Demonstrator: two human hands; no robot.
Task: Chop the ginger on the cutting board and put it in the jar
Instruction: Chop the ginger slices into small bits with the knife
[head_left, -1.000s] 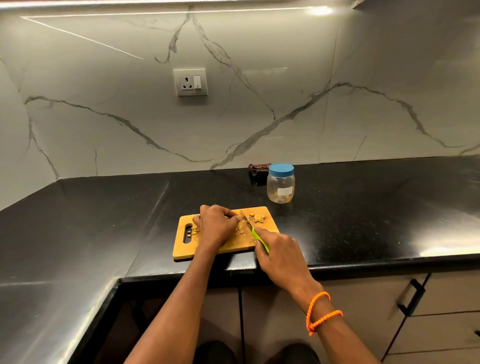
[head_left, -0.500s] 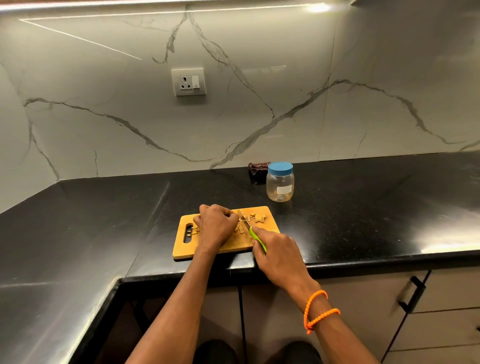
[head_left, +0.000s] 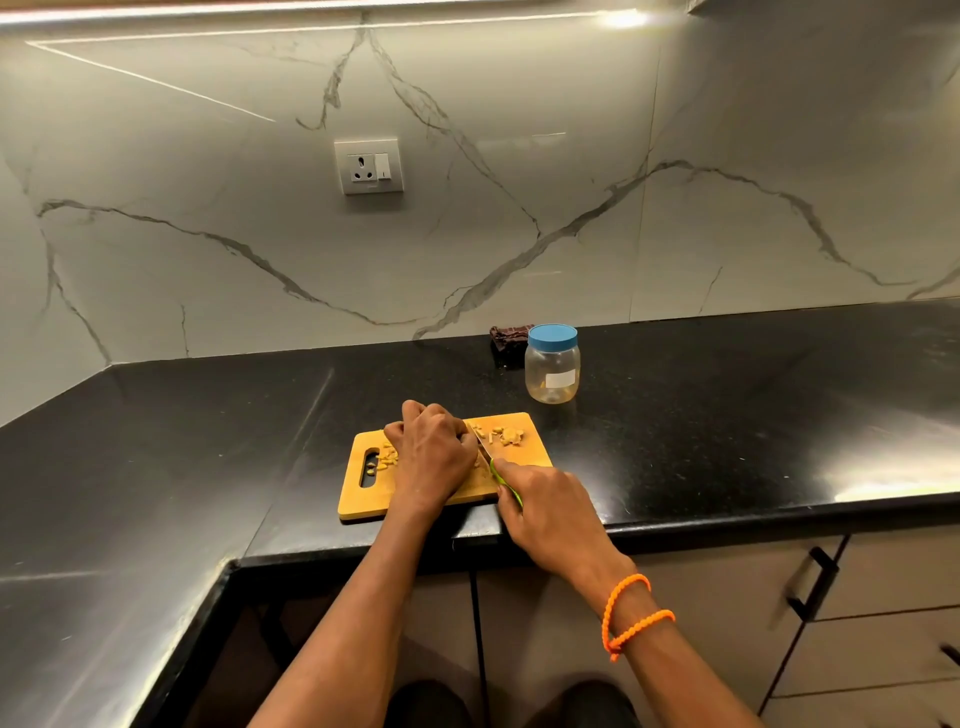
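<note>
Change: hardly anything has shifted since the earlier frames; both hands stay on the cutting board and the knife blade sits at nearly the same slant.
Worktop (head_left: 727, 415): black, glossy stone; carries all below.
Cutting board (head_left: 363, 499): wooden, at the worktop's front edge; rigid and light, likely to slide on the polished stone, best lifted by its slotted handle end.
Jar (head_left: 552, 371): clear plastic, blue lid still on, just beyond the cutting board's far right corner; light, easily tipped, take by the body.
Left hand (head_left: 431, 452): curled over the middle of the cutting board, apparently pinning ginger; the piece itself is hidden.
Right hand (head_left: 545, 514): grips the knife's green handle at the cutting board's near right edge.
Knife (head_left: 485, 452): blade angled beside the left knuckles.
Ginger (head_left: 506, 435): small firm pieces, scattered on the cutting board's far right and left of the left hand; light, fibrous, probably damp, better scraped than pinched.
</note>
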